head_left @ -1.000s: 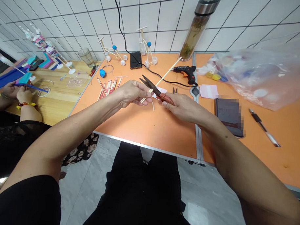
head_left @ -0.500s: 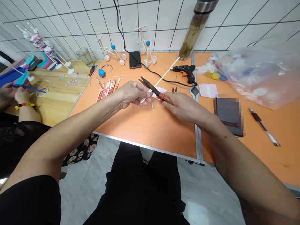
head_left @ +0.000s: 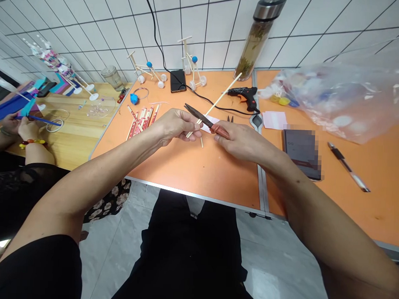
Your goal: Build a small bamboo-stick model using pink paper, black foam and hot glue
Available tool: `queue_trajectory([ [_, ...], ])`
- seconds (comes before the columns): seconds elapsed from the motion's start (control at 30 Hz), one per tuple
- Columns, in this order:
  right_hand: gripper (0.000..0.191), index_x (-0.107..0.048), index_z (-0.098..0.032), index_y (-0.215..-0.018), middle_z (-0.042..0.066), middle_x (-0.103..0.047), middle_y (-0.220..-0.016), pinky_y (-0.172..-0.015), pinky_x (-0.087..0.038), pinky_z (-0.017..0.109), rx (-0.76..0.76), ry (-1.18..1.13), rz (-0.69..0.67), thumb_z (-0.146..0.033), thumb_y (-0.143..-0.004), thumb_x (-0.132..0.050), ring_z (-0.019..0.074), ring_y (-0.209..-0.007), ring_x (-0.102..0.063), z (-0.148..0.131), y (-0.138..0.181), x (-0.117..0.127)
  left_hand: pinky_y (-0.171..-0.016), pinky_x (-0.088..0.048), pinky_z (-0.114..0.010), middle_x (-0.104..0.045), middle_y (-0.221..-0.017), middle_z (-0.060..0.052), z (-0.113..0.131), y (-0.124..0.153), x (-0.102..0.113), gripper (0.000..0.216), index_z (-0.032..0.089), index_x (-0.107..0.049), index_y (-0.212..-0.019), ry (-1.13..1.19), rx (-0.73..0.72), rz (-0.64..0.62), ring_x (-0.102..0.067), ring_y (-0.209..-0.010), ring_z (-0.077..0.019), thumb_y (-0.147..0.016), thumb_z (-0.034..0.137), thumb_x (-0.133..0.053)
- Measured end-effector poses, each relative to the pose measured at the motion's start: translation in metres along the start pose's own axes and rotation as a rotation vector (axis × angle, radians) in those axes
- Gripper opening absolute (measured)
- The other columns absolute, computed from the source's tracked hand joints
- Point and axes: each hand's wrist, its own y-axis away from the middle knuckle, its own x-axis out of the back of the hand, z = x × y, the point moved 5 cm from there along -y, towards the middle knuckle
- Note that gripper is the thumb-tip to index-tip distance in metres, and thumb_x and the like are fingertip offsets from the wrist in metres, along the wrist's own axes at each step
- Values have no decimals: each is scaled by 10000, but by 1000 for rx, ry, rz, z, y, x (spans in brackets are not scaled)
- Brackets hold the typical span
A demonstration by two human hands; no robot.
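My left hand pinches pale wooden sticks between thumb and fingers. One long wooden stick slants from there up and right toward the glass bottle. My right hand is closed around the reddish wrapped handles of dark scissors. Their blades are nearly together and cross the stick just beyond my left fingertips; whether they cut into it, I cannot tell. Below my left hand a short stick piece shows, and a pale paper lies partly hidden behind the scissors.
Red-wrapped chopsticks lie left on the orange table. Behind are stick models with wheels, a phone, a glue gun and a tea bottle. A plastic bag and pen are right. Another person's hands work left.
The scissor blades, slightly apart before, have closed further at the stick. Both my hands keep almost the same place. The view has shifted slightly.
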Motion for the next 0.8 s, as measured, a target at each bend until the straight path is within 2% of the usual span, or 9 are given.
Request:
queue_trajectory([
  [0.2,251,-708,-243,-1244,142,-841,-1262,-835,-523,422,-4,-121,28,-377,-1050,-624,377,-1083,-772,-4,0,-2,-612,-564,-237,-818,-745,-90,-1,0,3,118,108,-829,-807,-6,-33,-6,-708,-570,-115,-887,113,-916],
  [0.43,159,-677,-242,-1138,135,-828,-1154,-784,-494,387,-3,-116,18,-350,-1066,-586,327,-973,-747,-12,0,-11,-625,-571,-251,-823,-755,-97,-11,-1,10,121,110,-824,-805,11,-1,5,-717,-577,-124,-870,109,-927],
  [0.7,146,-655,-242,-1151,152,-821,-1248,-826,-501,392,-9,-155,-14,-318,-1086,-549,341,-1059,-754,-16,2,-14,-629,-577,-253,-818,-747,-95,-17,4,10,119,105,-822,-814,36,21,8,-709,-563,-118,-924,78,-861],
  [0.8,138,-668,-244,-1141,143,-832,-1224,-835,-499,385,-2,-147,-7,-318,-1073,-574,336,-1053,-757,-17,1,-15,-617,-567,-241,-812,-740,-86,-17,7,9,136,107,-815,-803,53,16,15,-699,-558,-110,-933,75,-839],
])
